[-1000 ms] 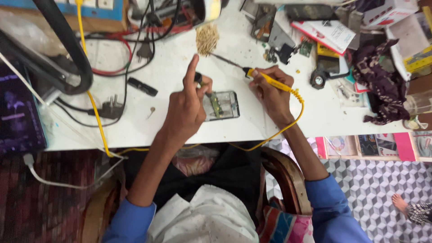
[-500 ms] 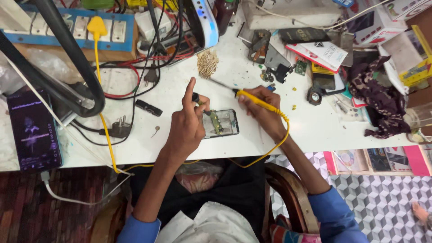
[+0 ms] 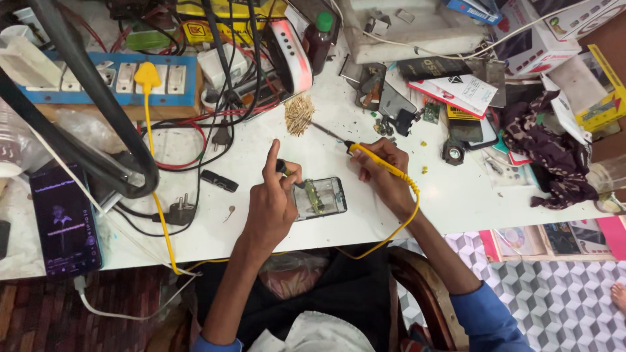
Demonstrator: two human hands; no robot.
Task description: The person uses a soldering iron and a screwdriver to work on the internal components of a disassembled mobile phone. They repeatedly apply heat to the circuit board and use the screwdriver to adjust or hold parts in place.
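Yellow soldering iron (image 3: 377,160) tip now lifted toward brass wool (image 3: 299,115).

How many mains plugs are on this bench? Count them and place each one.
3. A yellow plug sits in the blue power strip; a black plug lies just below the strip; another black plug lies nearer the front edge. Cables may hide more.

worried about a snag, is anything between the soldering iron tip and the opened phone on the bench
Nothing visible. The right hand holds the yellow soldering iron, tip toward the brass wool. Only bare white table separates it from the opened phone, steadied by the left hand.
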